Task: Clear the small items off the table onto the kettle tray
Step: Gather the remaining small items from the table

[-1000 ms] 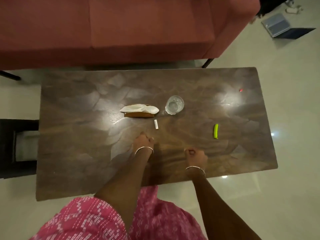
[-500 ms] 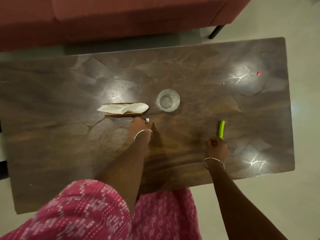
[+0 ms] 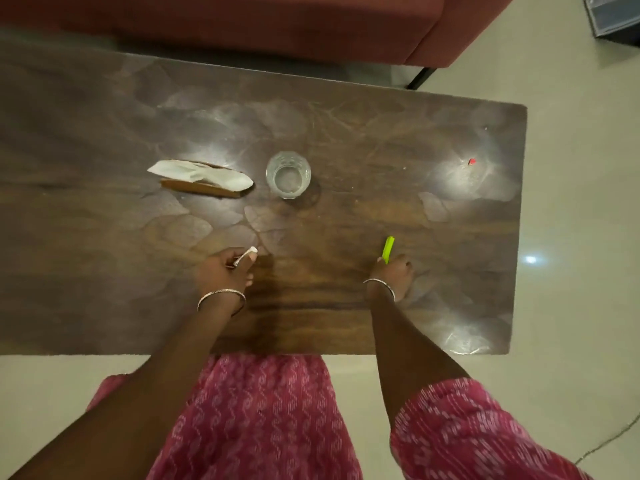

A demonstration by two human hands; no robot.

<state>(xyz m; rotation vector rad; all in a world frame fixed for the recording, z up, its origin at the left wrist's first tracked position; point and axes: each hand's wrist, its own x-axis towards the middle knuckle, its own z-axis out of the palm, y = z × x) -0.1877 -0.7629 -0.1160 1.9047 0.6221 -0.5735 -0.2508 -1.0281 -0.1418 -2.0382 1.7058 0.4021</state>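
Observation:
My left hand [image 3: 225, 271] is closed around a small white stick-like item [image 3: 246, 255], whose tip pokes out past my fingers above the dark wooden table [image 3: 104, 237]. My right hand [image 3: 394, 271] pinches the near end of a bright green stick-like item [image 3: 388, 247], which points away from me. A clear glass [image 3: 288, 174] stands upright at mid-table. To its left a white tissue [image 3: 204, 174] lies over a flat brown wooden piece [image 3: 201, 188]. A tiny red scrap [image 3: 471, 161] lies at the far right of the table. No kettle tray is in view.
A red sofa [image 3: 242, 22] runs along the table's far side, with a dark leg [image 3: 420, 76] near the table's far right corner. Pale tiled floor [image 3: 575, 202] surrounds the table. A grey object [image 3: 613, 15] sits on the floor at top right.
My left hand reached the white item, closed on it and drew back toward me. My right hand moved right to the green item and took hold of its near end.

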